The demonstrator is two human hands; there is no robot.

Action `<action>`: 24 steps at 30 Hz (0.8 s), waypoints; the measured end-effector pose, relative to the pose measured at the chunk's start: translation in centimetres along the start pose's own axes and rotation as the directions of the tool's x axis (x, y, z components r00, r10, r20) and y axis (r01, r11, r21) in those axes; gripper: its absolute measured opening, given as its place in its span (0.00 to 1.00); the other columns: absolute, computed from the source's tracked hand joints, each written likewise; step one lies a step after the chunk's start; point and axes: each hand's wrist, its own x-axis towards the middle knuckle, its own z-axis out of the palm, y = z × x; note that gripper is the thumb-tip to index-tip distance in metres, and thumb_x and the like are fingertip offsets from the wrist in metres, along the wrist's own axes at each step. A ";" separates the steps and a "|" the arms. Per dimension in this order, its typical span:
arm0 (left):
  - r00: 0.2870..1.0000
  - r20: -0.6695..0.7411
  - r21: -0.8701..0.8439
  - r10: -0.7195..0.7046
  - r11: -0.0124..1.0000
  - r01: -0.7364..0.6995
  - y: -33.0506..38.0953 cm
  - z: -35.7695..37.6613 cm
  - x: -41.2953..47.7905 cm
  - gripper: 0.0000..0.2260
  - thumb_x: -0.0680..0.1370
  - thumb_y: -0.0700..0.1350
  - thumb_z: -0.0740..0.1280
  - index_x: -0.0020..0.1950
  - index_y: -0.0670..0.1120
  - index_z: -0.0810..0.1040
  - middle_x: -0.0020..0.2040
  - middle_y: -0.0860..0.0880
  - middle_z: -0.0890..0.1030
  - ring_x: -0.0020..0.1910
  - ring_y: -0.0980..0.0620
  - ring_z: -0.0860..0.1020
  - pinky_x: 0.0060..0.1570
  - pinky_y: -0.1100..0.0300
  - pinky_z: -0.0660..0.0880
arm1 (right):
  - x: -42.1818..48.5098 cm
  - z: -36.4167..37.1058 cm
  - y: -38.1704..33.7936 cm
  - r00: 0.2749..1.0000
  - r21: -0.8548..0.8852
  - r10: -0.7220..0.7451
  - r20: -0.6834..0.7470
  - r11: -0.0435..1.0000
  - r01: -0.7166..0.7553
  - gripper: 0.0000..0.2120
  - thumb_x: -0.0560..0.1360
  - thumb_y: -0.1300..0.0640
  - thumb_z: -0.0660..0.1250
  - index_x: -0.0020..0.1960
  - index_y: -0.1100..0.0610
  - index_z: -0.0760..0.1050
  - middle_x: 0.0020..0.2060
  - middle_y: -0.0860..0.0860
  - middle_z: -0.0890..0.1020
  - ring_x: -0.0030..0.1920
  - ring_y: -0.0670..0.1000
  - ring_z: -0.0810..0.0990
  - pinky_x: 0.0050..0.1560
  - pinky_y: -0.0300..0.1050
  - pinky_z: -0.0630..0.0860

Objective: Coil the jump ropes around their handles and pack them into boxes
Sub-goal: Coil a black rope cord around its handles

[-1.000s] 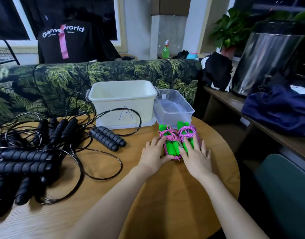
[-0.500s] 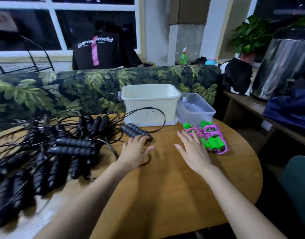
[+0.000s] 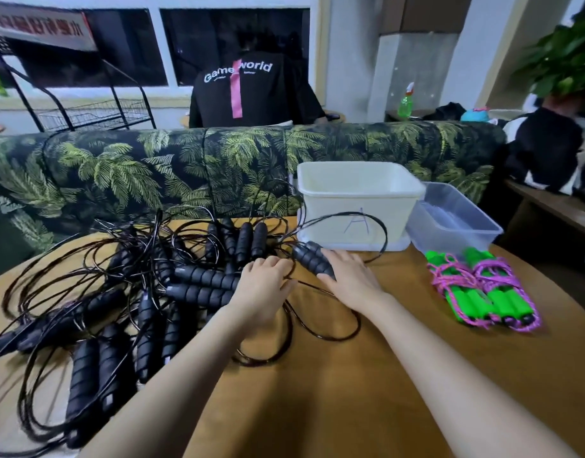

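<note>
A tangled pile of black jump ropes (image 3: 135, 292) with ribbed handles covers the left of the round wooden table (image 3: 367, 401). One pair of black handles (image 3: 309, 257) lies apart in front of the white box (image 3: 360, 190) marked A, its cord looping against the box. My right hand (image 3: 350, 279) lies flat beside this pair, thumb touching it. My left hand (image 3: 263, 287) rests with relaxed fingers on the edge of the pile, over a loose cord. Two green-handled ropes (image 3: 483, 295), wrapped in pink cord, lie at the right. A clear box (image 3: 456, 223) stands beside the white one.
A palm-print sofa (image 3: 185, 170) runs behind the table. Behind it sits a person in a black shirt (image 3: 248, 90), back turned. A black wire rack (image 3: 92, 114) stands at the far left, a wooden bench (image 3: 555, 206) with dark clothes at the right.
Both hands left the green ropes and moved left to the black ropes. The right hand now reaches the separate pair of black handles; the view turned left.
</note>
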 end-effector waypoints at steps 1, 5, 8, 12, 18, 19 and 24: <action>1.000 0.004 0.049 0.007 0.999 -0.007 -0.4 0.1 0.8 0.20 0.83 0.56 0.58 0.74 0.52 0.67 0.70 0.50 0.71 0.69 0.46 0.68 0.72 0.49 0.59 | 1.2 0.3 0.1 0.999 -0.020 0.025 0.033 0.999 -0.025 0.29 0.81 0.42 0.59 0.78 0.48 0.56 0.76 0.51 0.64 0.72 0.59 0.64 0.66 0.55 0.69; 1.000 0.010 0.095 -0.021 0.995 0.020 -2.1 0.7 2.3 0.19 0.83 0.56 0.57 0.73 0.53 0.68 0.70 0.51 0.72 0.70 0.46 0.68 0.73 0.48 0.57 | 4.6 1.5 0.9 0.984 -0.095 0.094 0.148 0.992 -0.081 0.38 0.77 0.35 0.64 0.79 0.49 0.53 0.74 0.56 0.65 0.72 0.61 0.65 0.63 0.55 0.71; 0.999 0.022 0.101 -0.031 0.994 0.028 -2.8 1.0 1.9 0.19 0.83 0.56 0.57 0.73 0.53 0.69 0.69 0.52 0.71 0.69 0.47 0.67 0.72 0.49 0.56 | 5.3 1.8 1.2 0.988 -0.146 0.077 0.134 0.988 -0.058 0.39 0.78 0.41 0.66 0.80 0.52 0.49 0.74 0.58 0.65 0.72 0.61 0.65 0.63 0.54 0.71; 0.989 -0.137 -0.006 0.061 0.998 -0.063 -2.1 0.6 0.6 0.14 0.82 0.50 0.62 0.65 0.48 0.77 0.63 0.49 0.77 0.63 0.45 0.73 0.66 0.50 0.67 | 3.5 0.6 1.9 0.989 -0.040 0.117 0.089 0.993 -0.114 0.37 0.79 0.46 0.65 0.80 0.54 0.50 0.72 0.59 0.67 0.70 0.61 0.67 0.64 0.53 0.70; 0.968 0.119 -0.679 -0.219 0.693 0.241 4.1 -1.6 -3.1 0.19 0.83 0.54 0.60 0.51 0.39 0.80 0.51 0.38 0.83 0.52 0.39 0.81 0.55 0.49 0.77 | -6.5 -1.5 -0.7 0.959 0.825 0.141 0.246 0.489 -0.283 0.27 0.79 0.48 0.68 0.71 0.58 0.63 0.52 0.54 0.79 0.46 0.54 0.79 0.43 0.47 0.76; 0.944 0.246 -0.736 -0.221 0.592 0.330 4.9 -1.8 -3.7 0.20 0.82 0.57 0.60 0.51 0.40 0.79 0.53 0.39 0.82 0.54 0.39 0.81 0.57 0.48 0.76 | -8.0 -1.1 -1.5 0.951 0.870 0.114 0.289 0.382 -0.310 0.24 0.79 0.49 0.67 0.69 0.59 0.65 0.50 0.55 0.80 0.44 0.54 0.80 0.44 0.51 0.79; 0.868 0.473 -0.816 -0.152 0.296 0.496 5.6 -1.7 -7.6 0.24 0.74 0.60 0.71 0.58 0.42 0.77 0.50 0.44 0.83 0.46 0.47 0.79 0.49 0.51 0.78 | -14.7 0.7 -5.4 0.923 0.905 -0.161 0.349 0.313 -0.287 0.32 0.78 0.41 0.66 0.76 0.50 0.58 0.66 0.46 0.76 0.65 0.45 0.76 0.70 0.50 0.70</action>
